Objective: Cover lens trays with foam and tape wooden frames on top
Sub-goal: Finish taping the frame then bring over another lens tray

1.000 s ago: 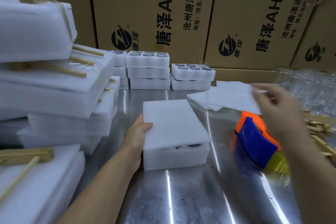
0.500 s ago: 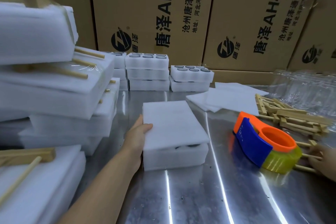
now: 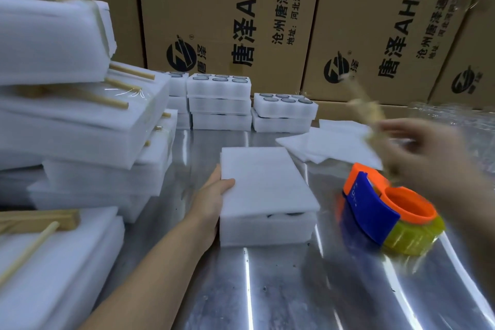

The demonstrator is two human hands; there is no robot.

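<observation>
Since half a second ago your right hand [image 3: 426, 153] has come up from the table's right edge and now hangs blurred above the tape dispenser [image 3: 385, 211], fingers pinched on a wooden frame [image 3: 367, 112] — the frame is smeared by motion, so its exact shape can't be told. Your left hand [image 3: 211, 203] stays where it was, thumb on top of the foam sheet [image 3: 265, 179] and palm against the left side of the lens tray [image 3: 267, 228] it covers, at the middle of the metal table [image 3: 294, 289]. Loose foam sheets [image 3: 329, 142] lie behind the dispenser. Open lens trays [image 3: 284, 110] are stacked at the back against cardboard boxes [image 3: 227, 16] — finished taped bundles [image 3: 80, 120] pile up on your left.
</observation>
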